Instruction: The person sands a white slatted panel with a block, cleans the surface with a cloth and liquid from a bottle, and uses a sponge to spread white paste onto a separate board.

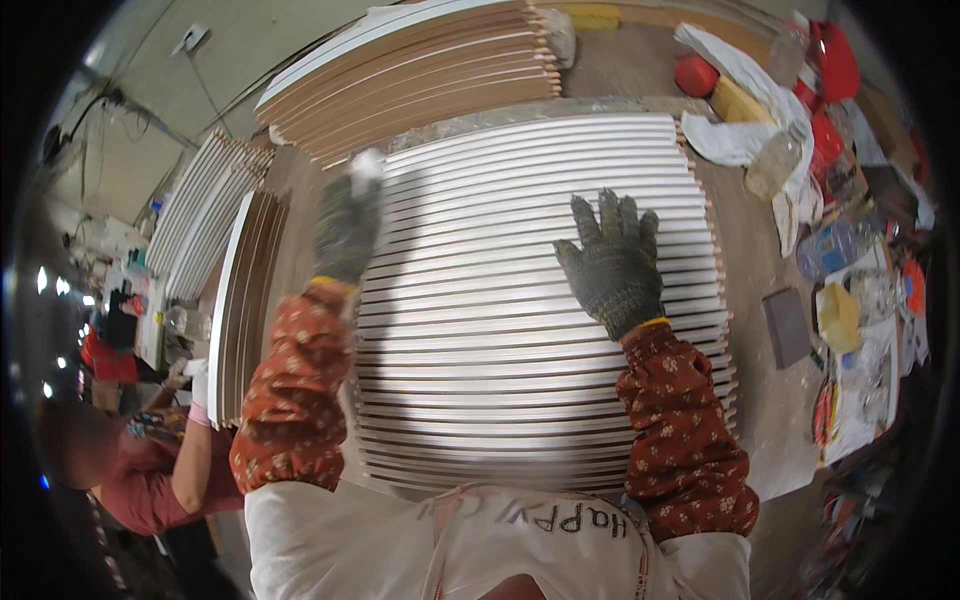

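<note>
A wide row of long white strips [480, 300] lies side by side on the table in front of me, with narrow dark gaps between them. My left hand [347, 232], in a dark knitted glove, is at the strips' left edge and smeared by motion. A blurred white wad [367, 164], perhaps a cloth, shows at its fingertips, and the fingers seem closed on it. My right hand [613, 260], gloved alike, lies flat on the strips right of the middle, fingers spread, with nothing in it.
Behind the row stands a stack of white-edged brown boards [420, 90]. More strips [205, 215] and boards [240, 300] lie at the left, near another person [165, 460]. On the right are a dark block [787, 327], a plastic bottle [832, 248], white cloth [730, 138] and red items.
</note>
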Action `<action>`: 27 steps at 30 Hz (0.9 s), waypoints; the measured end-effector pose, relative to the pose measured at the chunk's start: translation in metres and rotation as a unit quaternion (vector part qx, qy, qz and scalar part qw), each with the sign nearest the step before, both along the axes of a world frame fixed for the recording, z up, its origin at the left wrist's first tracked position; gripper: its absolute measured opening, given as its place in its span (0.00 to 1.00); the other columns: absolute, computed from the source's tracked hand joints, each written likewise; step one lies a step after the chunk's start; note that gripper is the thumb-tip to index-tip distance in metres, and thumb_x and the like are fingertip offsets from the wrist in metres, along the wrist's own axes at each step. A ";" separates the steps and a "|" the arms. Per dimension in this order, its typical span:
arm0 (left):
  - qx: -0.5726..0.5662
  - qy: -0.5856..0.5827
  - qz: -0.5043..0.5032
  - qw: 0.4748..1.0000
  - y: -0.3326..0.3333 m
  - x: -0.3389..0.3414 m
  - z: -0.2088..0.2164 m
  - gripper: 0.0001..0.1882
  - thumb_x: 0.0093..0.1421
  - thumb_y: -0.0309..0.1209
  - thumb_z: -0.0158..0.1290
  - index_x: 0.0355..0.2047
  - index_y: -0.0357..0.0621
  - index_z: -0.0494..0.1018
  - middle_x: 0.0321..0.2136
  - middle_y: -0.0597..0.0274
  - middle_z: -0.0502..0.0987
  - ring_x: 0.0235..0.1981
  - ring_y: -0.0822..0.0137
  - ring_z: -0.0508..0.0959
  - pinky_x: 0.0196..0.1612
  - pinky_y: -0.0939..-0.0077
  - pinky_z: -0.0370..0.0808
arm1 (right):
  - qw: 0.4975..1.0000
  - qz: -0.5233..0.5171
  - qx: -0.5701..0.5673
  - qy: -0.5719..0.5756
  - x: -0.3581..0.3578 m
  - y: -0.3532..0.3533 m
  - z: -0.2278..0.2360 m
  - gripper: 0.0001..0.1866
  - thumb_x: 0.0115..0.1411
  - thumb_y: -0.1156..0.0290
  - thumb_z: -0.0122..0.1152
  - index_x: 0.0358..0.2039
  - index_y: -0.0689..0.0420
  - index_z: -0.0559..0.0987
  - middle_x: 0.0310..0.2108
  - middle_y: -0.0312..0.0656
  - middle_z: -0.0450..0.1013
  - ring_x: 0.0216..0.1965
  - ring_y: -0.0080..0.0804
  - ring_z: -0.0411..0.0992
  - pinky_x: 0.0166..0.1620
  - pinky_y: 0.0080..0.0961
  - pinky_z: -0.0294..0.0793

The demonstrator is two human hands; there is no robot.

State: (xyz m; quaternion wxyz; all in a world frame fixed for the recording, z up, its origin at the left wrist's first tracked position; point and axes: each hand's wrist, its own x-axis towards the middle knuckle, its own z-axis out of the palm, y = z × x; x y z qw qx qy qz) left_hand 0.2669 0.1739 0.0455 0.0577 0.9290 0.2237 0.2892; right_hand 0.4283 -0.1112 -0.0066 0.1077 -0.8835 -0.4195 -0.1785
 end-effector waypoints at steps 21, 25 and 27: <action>0.188 0.172 -0.093 0.962 -0.050 0.099 0.019 0.13 0.64 0.39 0.44 0.38 0.43 0.72 0.30 0.49 0.74 0.33 0.50 0.76 0.38 0.56 0.74 | 0.998 0.048 0.044 0.005 -0.009 0.002 0.004 0.32 0.59 0.50 0.55 0.59 0.55 0.66 0.57 0.58 0.63 0.58 0.59 0.60 0.60 0.61 0.53; 0.198 0.095 -0.116 0.969 -0.025 0.079 -0.020 0.08 0.59 0.30 0.48 0.39 0.50 0.73 0.30 0.56 0.74 0.33 0.55 0.75 0.32 0.56 0.75 | 0.998 0.037 0.030 0.039 -0.006 0.000 0.009 0.33 0.60 0.50 0.55 0.61 0.52 0.63 0.60 0.55 0.59 0.60 0.58 0.58 0.62 0.60 0.52; 0.214 0.077 -0.116 0.967 0.041 0.047 -0.052 0.08 0.58 0.33 0.47 0.38 0.51 0.73 0.33 0.56 0.72 0.36 0.51 0.72 0.39 0.53 0.71 | 0.997 0.031 0.036 0.055 -0.007 -0.001 0.008 0.33 0.60 0.50 0.55 0.61 0.53 0.64 0.60 0.55 0.60 0.60 0.58 0.58 0.62 0.60 0.52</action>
